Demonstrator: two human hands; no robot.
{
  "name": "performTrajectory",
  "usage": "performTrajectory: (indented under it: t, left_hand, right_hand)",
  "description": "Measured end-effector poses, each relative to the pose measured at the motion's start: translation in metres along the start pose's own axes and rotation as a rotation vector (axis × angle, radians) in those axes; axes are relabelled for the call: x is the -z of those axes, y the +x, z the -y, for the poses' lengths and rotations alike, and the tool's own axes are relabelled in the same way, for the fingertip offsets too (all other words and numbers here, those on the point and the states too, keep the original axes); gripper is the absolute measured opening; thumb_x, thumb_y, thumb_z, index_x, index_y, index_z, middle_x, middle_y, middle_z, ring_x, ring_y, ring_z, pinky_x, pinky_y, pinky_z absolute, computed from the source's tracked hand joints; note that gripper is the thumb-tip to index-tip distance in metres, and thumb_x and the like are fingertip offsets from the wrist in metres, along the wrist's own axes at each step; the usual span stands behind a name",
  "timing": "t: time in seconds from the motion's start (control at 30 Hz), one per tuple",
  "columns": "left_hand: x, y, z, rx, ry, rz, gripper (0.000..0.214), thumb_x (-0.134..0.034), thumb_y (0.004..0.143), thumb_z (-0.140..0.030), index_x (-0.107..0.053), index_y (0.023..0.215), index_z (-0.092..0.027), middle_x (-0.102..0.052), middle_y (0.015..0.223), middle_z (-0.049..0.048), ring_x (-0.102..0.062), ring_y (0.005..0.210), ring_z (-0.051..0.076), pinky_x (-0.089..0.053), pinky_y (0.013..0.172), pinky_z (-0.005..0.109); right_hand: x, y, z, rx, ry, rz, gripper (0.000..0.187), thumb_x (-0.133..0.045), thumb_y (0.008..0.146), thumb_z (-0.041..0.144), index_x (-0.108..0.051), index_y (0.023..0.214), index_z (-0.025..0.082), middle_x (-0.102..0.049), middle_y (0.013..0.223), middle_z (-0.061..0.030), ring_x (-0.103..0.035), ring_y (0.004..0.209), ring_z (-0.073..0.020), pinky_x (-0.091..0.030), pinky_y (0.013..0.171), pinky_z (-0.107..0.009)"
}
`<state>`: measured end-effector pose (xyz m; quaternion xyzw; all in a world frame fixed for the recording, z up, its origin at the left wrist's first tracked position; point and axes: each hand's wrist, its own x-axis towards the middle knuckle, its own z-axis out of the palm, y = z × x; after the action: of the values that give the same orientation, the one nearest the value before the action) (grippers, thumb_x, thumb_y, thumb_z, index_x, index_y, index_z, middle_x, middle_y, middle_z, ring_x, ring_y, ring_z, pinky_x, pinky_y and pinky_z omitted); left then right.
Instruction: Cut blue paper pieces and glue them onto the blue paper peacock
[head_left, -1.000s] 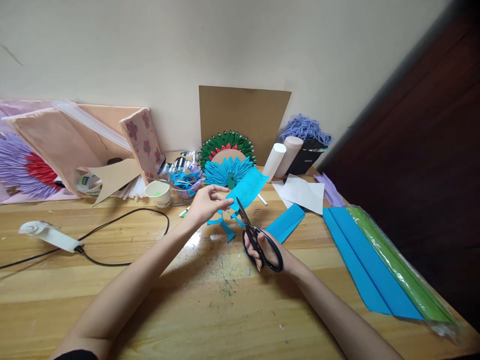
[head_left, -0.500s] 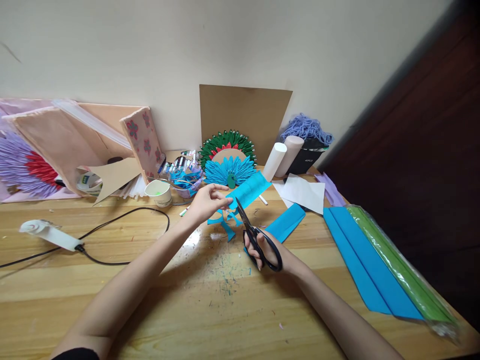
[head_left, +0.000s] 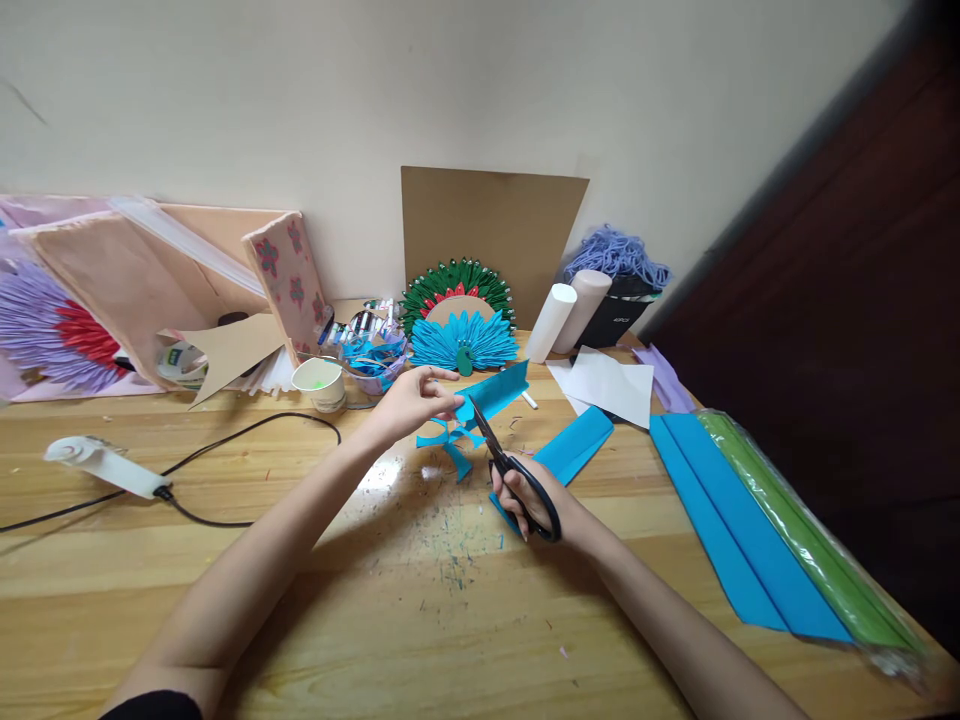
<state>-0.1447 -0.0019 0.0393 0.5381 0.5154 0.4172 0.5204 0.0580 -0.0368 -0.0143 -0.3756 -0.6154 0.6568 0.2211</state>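
Between thumb and fingers, my left hand (head_left: 416, 403) pinches the near end of a blue crepe paper strip (head_left: 499, 391), which slants up to the right above the table. My right hand (head_left: 536, 495) grips black-handled scissors (head_left: 541, 508) by their loops, and the dark blades meet the paper beside my left fingertips. Curved blue paper scraps (head_left: 454, 455) lie on the wood just below. A second folded blue strip (head_left: 574, 445) rests behind my right hand and runs partly under it.
A blue and green paper peacock (head_left: 465, 340) leans against brown cardboard (head_left: 491, 220). A paper cup (head_left: 319, 385), a white glue gun (head_left: 105, 465) with its black cord, and pink boxes (head_left: 120, 290) are to the left. White sheets (head_left: 611, 385) and blue folded paper (head_left: 739, 520) lie right.
The scissors have closed further, their handles now nearer together, with the blades at the paper's near end. The held strip has tilted and folded, its far end dropping slightly.
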Motion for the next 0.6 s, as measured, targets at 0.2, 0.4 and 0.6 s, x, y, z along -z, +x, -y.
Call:
performTrajectory:
  t: [0.2,0.4,0.6]
  left_hand:
    - [-0.0006,-0.0003,0.0004,-0.023,0.026,0.038,0.040,-0.070,0.068,-0.021,-0.053,0.103,-0.010,-0.063,0.059,-0.0019,-0.059,0.056,0.011,-0.049,0.063,0.026]
    - [0.0025,-0.0014,-0.0025,-0.006,0.028,0.121,0.044,-0.071,0.065,-0.019,-0.053,0.105,-0.010,-0.063,0.060,-0.0020,-0.058,0.055,0.011,-0.046,0.058,0.024]
    - [0.0074,-0.0012,-0.0037,-0.019,0.028,0.138,0.045,-0.071,0.065,-0.020,-0.055,0.105,-0.011,-0.063,0.061,-0.0016,-0.058,0.054,0.010,-0.045,0.056,0.022]
  right_hand:
    - [0.0012,-0.0019,-0.0067,0.039,-0.007,0.062,0.073,-0.034,0.056,0.089,-0.042,0.076,0.018,-0.037,0.049,0.0087,-0.034,0.034,-0.0041,-0.034,0.032,-0.018]
    - [-0.0005,-0.0038,-0.0044,0.027,-0.038,0.067,0.070,-0.037,0.058,0.087,-0.041,0.074,0.018,-0.035,0.050,0.0087,-0.033,0.036,-0.0042,-0.036,0.032,-0.018]
    - [-0.0005,-0.0032,-0.0046,0.033,-0.047,0.052,0.064,-0.044,0.061,0.082,-0.040,0.075,0.020,-0.034,0.049,0.0101,-0.031,0.033,-0.0033,-0.034,0.029,-0.017]
